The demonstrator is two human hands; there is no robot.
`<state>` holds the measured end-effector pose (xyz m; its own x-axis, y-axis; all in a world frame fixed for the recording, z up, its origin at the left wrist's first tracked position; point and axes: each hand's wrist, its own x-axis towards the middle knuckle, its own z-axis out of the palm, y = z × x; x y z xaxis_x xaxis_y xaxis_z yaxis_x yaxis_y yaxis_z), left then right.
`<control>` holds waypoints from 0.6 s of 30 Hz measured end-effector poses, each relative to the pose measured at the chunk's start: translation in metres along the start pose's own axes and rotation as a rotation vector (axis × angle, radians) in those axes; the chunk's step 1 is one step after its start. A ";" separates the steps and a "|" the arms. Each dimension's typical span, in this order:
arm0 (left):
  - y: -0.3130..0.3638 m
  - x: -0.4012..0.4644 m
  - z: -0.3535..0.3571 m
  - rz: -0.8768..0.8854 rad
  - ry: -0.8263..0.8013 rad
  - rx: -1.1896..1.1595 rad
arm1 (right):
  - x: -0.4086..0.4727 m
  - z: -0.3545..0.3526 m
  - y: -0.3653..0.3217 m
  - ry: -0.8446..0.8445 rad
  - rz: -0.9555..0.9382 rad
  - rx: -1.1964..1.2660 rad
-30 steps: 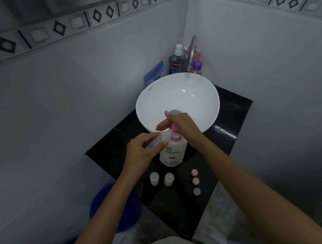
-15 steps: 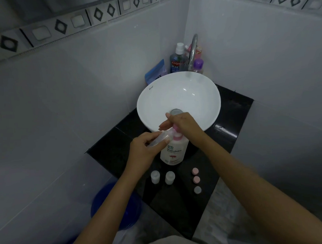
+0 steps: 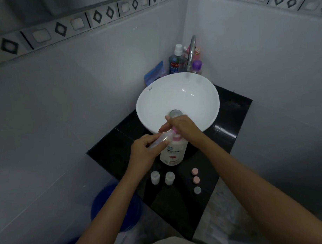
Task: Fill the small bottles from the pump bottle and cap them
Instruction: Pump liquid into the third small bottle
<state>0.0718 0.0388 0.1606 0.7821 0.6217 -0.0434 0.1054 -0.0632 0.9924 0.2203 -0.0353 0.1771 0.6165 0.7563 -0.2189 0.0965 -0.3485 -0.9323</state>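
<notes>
A white pump bottle with a pink pump stands on the black counter just in front of the basin. My right hand rests on top of the pink pump head, fingers extended over it. My left hand grips a clear small bottle, tilted with its mouth at the pump's nozzle. Two more small white bottles stand uncapped on the counter in front of the pump bottle. To their right lie two pink caps and one pale grey cap.
A white round basin with a drain fills the counter's back. Behind it stand a chrome tap, a mouthwash bottle, a purple-capped bottle and a blue packet. A blue bucket sits on the floor at the left.
The view has shifted slightly. My hands keep their places: the right on the pump head, the left holding the small bottle at the nozzle.
</notes>
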 end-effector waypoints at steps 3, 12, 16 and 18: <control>0.004 0.003 -0.001 0.016 0.005 0.000 | 0.001 -0.003 -0.009 -0.010 0.022 0.015; -0.004 0.001 0.002 -0.024 -0.003 0.047 | -0.002 0.007 0.007 0.047 0.020 0.028; 0.001 -0.001 0.002 -0.025 -0.002 0.018 | -0.003 0.002 -0.004 -0.011 0.070 -0.023; 0.006 0.000 0.001 -0.007 0.006 0.020 | -0.001 0.000 -0.017 -0.027 0.117 -0.060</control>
<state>0.0733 0.0381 0.1662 0.7776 0.6268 -0.0492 0.1226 -0.0744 0.9897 0.2185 -0.0302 0.1932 0.6053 0.7229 -0.3332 0.0720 -0.4667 -0.8815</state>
